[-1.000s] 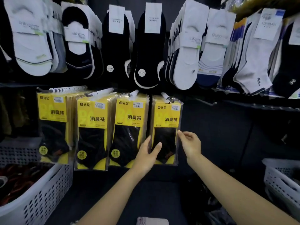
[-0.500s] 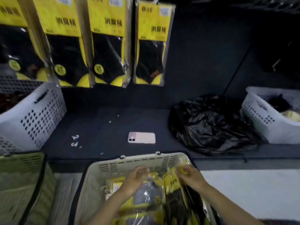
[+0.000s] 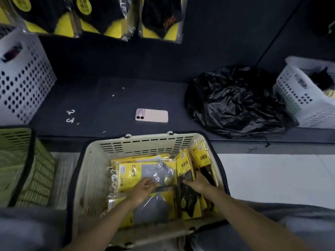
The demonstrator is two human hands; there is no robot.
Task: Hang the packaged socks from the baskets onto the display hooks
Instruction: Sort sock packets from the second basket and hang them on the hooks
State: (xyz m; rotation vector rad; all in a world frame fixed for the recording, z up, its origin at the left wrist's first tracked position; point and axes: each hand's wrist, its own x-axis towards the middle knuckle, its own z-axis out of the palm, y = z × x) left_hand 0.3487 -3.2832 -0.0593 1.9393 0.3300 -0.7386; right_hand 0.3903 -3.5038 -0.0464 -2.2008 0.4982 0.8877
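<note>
Head view: one cream basket (image 3: 145, 144) at centre bottom, filled with yellow-carded sock packs (image 3: 145, 173), some lying flat, at least two standing upright on the right side (image 3: 184, 165); exact count unclear. Left hand (image 3: 141, 192) rests on the flat packs, fingers loosely curled, grip not closed on anything. Right hand (image 3: 198, 182) pushed in among the upright packs, grip pinching one dark pack (image 3: 188, 178). Three hung packs (image 3: 159, 19) visible along the top edge. On the dark shelf (image 3: 108, 98) behind: one pink phone (image 3: 152, 115), two loose white hooks (image 3: 70, 115), one crumpled black bag (image 3: 233, 104). Two white perforated baskets, left (image 3: 23, 77) and right (image 3: 299, 95); one green basket (image 3: 21, 163) beside the cream one.
</note>
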